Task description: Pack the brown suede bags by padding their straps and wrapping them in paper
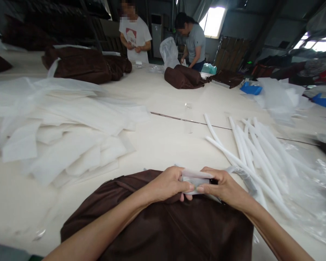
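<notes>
A dark brown bag (163, 228) of soft, leather-like material lies right in front of me on the table. Over its top edge, a small piece of white paper (197, 181) is pinched between my two hands. My left hand (172, 183) grips the paper's left side, thumb on top and fingertips curled beneath. From the right, my right hand (221, 185) grips the same piece with thumb and forefinger. The two thumb tips nearly meet. Something small and black shows by the right forefinger, too little of it to name.
White sheets (70, 145) lie heaped at the left. Several white foam rods (250, 159) and clear plastic bags (309, 192) cover the right side. Brown bags (81, 67) lie farther back. Two people (194, 41) stand across the table (163, 145).
</notes>
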A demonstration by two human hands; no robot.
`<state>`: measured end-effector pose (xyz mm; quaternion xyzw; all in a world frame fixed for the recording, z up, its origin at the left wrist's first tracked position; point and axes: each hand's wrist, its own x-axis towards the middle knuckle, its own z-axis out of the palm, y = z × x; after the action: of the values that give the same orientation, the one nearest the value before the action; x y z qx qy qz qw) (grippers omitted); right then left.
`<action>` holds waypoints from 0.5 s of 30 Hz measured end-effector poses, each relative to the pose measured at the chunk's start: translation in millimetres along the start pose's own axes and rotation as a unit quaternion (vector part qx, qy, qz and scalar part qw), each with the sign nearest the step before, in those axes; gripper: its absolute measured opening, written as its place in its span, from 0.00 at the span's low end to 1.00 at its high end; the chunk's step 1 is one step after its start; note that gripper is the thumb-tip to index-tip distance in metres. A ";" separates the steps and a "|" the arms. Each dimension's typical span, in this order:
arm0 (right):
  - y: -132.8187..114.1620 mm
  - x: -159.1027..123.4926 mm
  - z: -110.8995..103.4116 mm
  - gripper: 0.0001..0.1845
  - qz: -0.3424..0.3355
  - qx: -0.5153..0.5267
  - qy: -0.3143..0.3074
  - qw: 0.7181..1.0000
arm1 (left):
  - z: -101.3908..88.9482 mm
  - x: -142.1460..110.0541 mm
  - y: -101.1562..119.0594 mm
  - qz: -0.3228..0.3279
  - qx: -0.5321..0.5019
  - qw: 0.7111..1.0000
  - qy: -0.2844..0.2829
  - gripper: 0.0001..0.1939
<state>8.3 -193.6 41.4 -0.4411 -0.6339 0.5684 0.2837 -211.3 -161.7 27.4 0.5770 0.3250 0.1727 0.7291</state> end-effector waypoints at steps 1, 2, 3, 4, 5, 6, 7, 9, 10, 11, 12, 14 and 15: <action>1.9 -0.8 1.1 0.09 -0.014 -0.019 0.009 1.000 | -0.4 0.0 -0.2 -0.002 -0.003 1.000 0.004 0.18; 4.0 -1.6 2.0 0.09 -0.028 -0.034 0.012 0.999 | -0.8 -0.1 0.0 -0.008 -0.005 1.000 0.008 0.17; 6.4 -2.3 2.7 0.11 -0.043 -0.045 0.009 0.998 | -1.1 -0.3 0.4 -0.020 -0.006 1.000 0.014 0.16; 9.0 -2.9 3.0 0.12 -0.057 -0.051 0.004 0.997 | -1.3 -0.4 1.1 -0.035 -0.008 0.999 0.019 0.14; 11.9 -3.5 3.0 0.14 -0.070 -0.053 -0.003 0.996 | -1.4 -0.4 1.7 -0.050 -0.011 0.998 0.021 0.13; 15.1 -3.9 2.9 0.15 -0.082 -0.051 -0.011 0.995 | -1.4 -0.2 2.2 -0.062 -0.017 0.998 0.020 0.12; 18.6 -4.2 2.7 0.15 -0.091 -0.045 -0.021 0.995 | -1.5 0.3 2.5 -0.070 -0.025 0.997 0.017 0.11; 26.4 -4.8 2.4 0.14 -0.092 -0.023 -0.038 0.995 | -1.4 1.5 2.6 -0.066 -0.047 0.997 0.004 0.09; 30.5 -5.1 2.4 0.14 -0.088 -0.012 -0.045 0.995 | -1.4 2.1 2.6 -0.060 -0.060 0.996 -0.005 0.08; 34.5 -5.4 2.6 0.14 -0.085 -0.003 -0.051 0.995 | -1.5 2.6 2.8 -0.055 -0.072 0.996 -0.011 0.07; 38.2 -5.8 2.9 0.14 -0.084 0.002 -0.055 0.995 | -1.8 3.0 3.2 -0.053 -0.083 0.995 -0.017 0.06; 43.7 -6.6 3.8 0.14 -0.095 0.001 -0.059 0.994 | -3.6 3.1 4.4 -0.058 -0.102 0.993 -0.028 0.05; 45.2 -6.9 4.2 0.15 -0.104 -0.003 -0.060 0.993 | -5.2 3.0 4.9 -0.064 -0.116 0.991 -0.032 0.06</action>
<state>18.5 -203.3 -2.3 -0.3389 -0.6942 0.5592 0.3009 -212.0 -154.8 30.6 0.4716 0.3152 0.1439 0.8109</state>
